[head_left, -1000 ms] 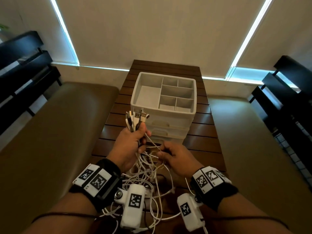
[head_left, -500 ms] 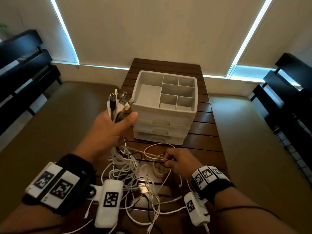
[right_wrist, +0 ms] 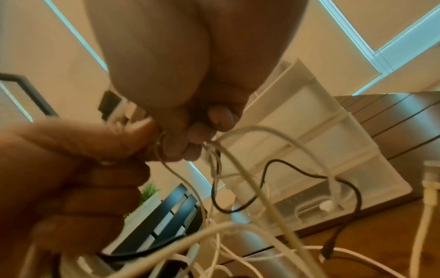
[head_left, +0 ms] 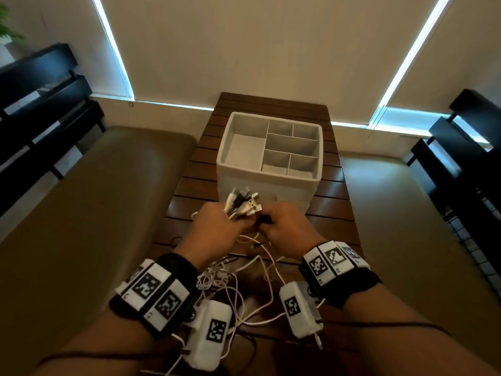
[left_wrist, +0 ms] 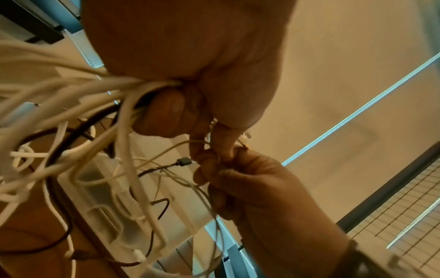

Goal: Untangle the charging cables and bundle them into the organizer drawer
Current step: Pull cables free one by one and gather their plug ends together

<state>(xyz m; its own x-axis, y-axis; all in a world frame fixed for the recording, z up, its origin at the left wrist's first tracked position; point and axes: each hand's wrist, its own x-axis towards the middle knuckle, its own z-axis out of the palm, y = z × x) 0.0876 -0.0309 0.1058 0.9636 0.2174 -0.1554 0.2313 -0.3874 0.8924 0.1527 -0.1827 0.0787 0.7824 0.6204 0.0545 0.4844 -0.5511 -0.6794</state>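
Note:
A white organizer [head_left: 271, 175] with an open divided top and drawers below stands on the slatted wooden table [head_left: 333, 213]. In front of it my left hand [head_left: 217, 226] grips a bunch of white and black charging cables [head_left: 244, 203], plug ends sticking up. Their cords [left_wrist: 71, 105] hang from the fist in a tangle over the table. My right hand [head_left: 284, 226] is right beside the left, pinching thin cable strands [right_wrist: 214, 156] where the two hands meet. A black plug [left_wrist: 183, 162] hangs just below the fingers. The organizer's drawer fronts [right_wrist: 321, 154] appear closed.
Tan padded benches [head_left: 95, 213] flank the narrow table on both sides. Dark slatted furniture [head_left: 40, 104] stands at far left and far right. Loose cable loops [head_left: 244, 294] lie on the near end of the table between my forearms.
My left hand came down and right with the cable bunch, from beside the organizer's left corner to its front. My right hand rose from the table to meet it.

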